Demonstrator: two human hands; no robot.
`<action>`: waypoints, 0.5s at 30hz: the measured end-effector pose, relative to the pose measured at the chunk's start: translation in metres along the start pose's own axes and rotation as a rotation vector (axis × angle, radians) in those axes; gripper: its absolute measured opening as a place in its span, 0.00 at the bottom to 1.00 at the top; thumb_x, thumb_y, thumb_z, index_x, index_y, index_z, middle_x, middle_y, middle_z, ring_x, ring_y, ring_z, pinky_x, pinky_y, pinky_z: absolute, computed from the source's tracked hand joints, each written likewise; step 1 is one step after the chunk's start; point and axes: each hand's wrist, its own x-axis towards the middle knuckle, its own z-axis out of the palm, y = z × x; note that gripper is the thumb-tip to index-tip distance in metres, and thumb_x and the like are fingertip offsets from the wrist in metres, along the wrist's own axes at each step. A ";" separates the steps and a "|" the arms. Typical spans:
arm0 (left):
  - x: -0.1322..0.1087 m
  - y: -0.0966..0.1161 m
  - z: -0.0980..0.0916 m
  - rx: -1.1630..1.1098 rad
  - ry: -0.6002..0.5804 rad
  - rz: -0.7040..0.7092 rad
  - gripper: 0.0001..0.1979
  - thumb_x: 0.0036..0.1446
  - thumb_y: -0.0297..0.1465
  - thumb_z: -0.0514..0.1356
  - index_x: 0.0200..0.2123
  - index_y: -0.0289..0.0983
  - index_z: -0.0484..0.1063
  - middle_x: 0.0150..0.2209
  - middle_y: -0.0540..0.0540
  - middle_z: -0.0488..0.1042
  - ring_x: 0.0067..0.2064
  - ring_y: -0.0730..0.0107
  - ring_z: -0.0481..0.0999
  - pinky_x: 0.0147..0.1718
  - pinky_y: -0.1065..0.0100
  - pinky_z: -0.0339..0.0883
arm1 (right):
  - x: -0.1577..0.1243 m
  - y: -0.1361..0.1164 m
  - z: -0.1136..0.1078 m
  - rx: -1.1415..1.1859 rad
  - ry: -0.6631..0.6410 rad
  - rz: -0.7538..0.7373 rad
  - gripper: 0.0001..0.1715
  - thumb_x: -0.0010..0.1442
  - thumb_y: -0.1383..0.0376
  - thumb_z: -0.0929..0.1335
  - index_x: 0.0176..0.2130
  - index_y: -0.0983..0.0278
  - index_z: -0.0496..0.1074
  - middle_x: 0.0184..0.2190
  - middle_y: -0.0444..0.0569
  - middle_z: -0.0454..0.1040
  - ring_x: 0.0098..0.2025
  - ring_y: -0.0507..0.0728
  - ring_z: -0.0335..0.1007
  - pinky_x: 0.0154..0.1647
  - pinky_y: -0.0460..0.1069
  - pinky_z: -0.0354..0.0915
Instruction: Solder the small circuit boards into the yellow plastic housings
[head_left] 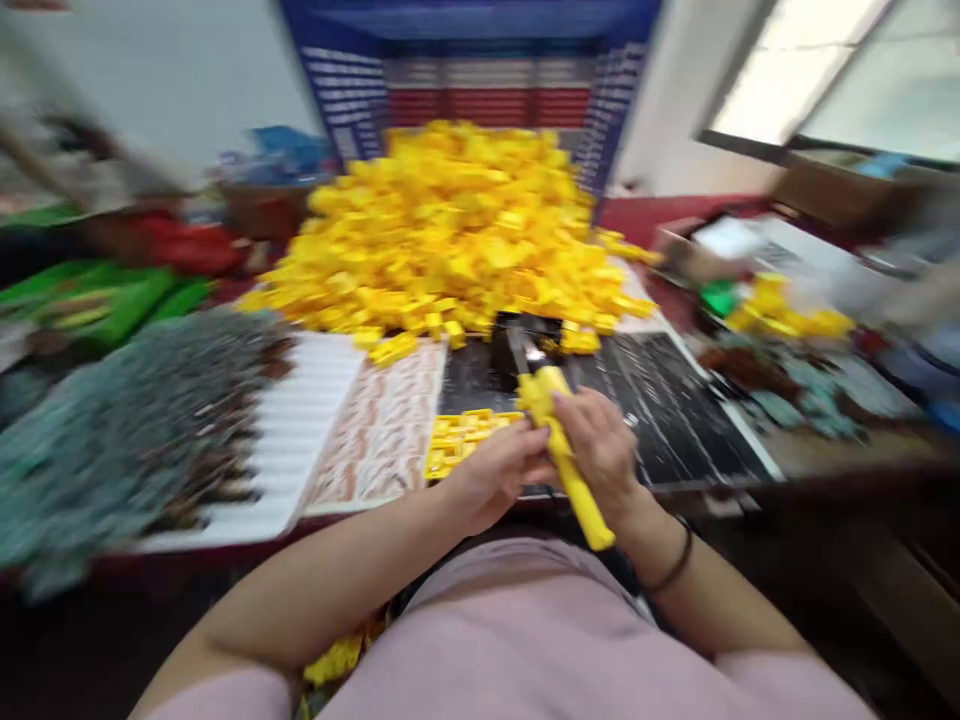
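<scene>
My right hand (604, 452) is wrapped round a long yellow tool handle (570, 470) that slants from the table down toward my lap. Touching its upper end, my left hand (499, 470) has its fingers pinched together; whatever they hold is too blurred to name. Just beyond my hands lies a small cluster of yellow plastic pieces (457, 440) on a dark work mat (660, 400). A large heap of the same yellow pieces (457, 230) fills the middle of the table behind. The whole picture is smeared by motion.
A pile of grey-green small parts (127, 440) covers the left of the table beside a white ridged tray (307, 420) and a patterned sheet (382, 430). A smaller yellow heap (787, 315) lies right. Green packets (105, 300) sit far left. A blue-and-red crate (487, 90) stands behind.
</scene>
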 end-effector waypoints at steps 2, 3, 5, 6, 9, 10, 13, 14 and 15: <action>0.000 0.003 0.015 -0.070 0.052 -0.062 0.18 0.55 0.43 0.77 0.41 0.37 0.82 0.35 0.50 0.80 0.32 0.79 0.76 0.31 0.80 0.72 | -0.010 -0.005 -0.005 -0.082 -0.045 0.112 0.38 0.72 0.51 0.70 0.74 0.52 0.58 0.59 0.54 0.77 0.61 0.63 0.76 0.70 0.61 0.70; 0.002 0.007 0.023 -0.045 0.067 -0.074 0.15 0.56 0.40 0.76 0.40 0.36 0.82 0.35 0.50 0.81 0.31 0.78 0.77 0.32 0.79 0.74 | -0.016 -0.007 -0.008 -0.069 -0.091 0.193 0.37 0.73 0.51 0.68 0.74 0.52 0.58 0.67 0.55 0.71 0.69 0.63 0.69 0.74 0.62 0.65; 0.011 0.014 0.039 0.021 0.060 -0.060 0.10 0.59 0.36 0.74 0.38 0.36 0.82 0.36 0.48 0.84 0.33 0.72 0.81 0.35 0.74 0.79 | -0.034 -0.013 -0.014 0.187 -0.169 0.422 0.39 0.75 0.56 0.65 0.77 0.60 0.50 0.77 0.56 0.55 0.79 0.61 0.49 0.80 0.63 0.54; 0.015 0.017 0.048 0.036 0.057 -0.034 0.07 0.62 0.34 0.72 0.37 0.36 0.82 0.35 0.47 0.84 0.35 0.69 0.83 0.36 0.72 0.80 | -0.044 -0.018 -0.019 0.214 -0.186 0.490 0.40 0.76 0.57 0.64 0.77 0.64 0.47 0.78 0.59 0.52 0.80 0.59 0.48 0.79 0.60 0.58; 0.021 0.021 0.073 0.037 0.141 0.057 0.16 0.73 0.30 0.58 0.33 0.36 0.80 0.28 0.48 0.83 0.35 0.69 0.84 0.39 0.70 0.82 | -0.076 -0.036 -0.049 0.382 -0.298 0.617 0.33 0.74 0.57 0.67 0.71 0.70 0.63 0.67 0.62 0.71 0.65 0.56 0.73 0.60 0.48 0.76; 0.021 0.021 0.079 0.047 0.185 0.070 0.20 0.75 0.28 0.53 0.32 0.36 0.80 0.27 0.49 0.83 0.33 0.70 0.84 0.38 0.71 0.82 | -0.084 -0.039 -0.065 0.448 -0.337 0.637 0.26 0.73 0.56 0.69 0.63 0.69 0.73 0.57 0.58 0.80 0.54 0.54 0.81 0.51 0.45 0.79; 0.015 0.017 0.085 0.115 0.232 0.014 0.23 0.75 0.26 0.49 0.32 0.36 0.80 0.25 0.49 0.82 0.29 0.72 0.83 0.31 0.73 0.82 | -0.090 -0.032 -0.136 0.545 -0.342 0.702 0.20 0.69 0.52 0.72 0.36 0.65 0.83 0.28 0.43 0.83 0.29 0.49 0.80 0.32 0.41 0.75; 0.012 0.014 0.084 0.139 0.205 -0.012 0.21 0.75 0.27 0.50 0.33 0.37 0.81 0.25 0.49 0.82 0.28 0.71 0.83 0.29 0.73 0.82 | -0.086 -0.021 -0.163 0.536 -0.287 0.748 0.22 0.69 0.51 0.70 0.35 0.66 0.82 0.26 0.42 0.81 0.26 0.48 0.78 0.29 0.41 0.73; 0.010 0.012 0.082 0.161 0.162 -0.031 0.20 0.74 0.27 0.51 0.34 0.37 0.81 0.25 0.49 0.81 0.27 0.71 0.83 0.28 0.73 0.82 | -0.078 -0.005 -0.190 0.498 -0.198 0.807 0.23 0.69 0.51 0.69 0.37 0.69 0.81 0.27 0.42 0.82 0.25 0.47 0.77 0.29 0.41 0.71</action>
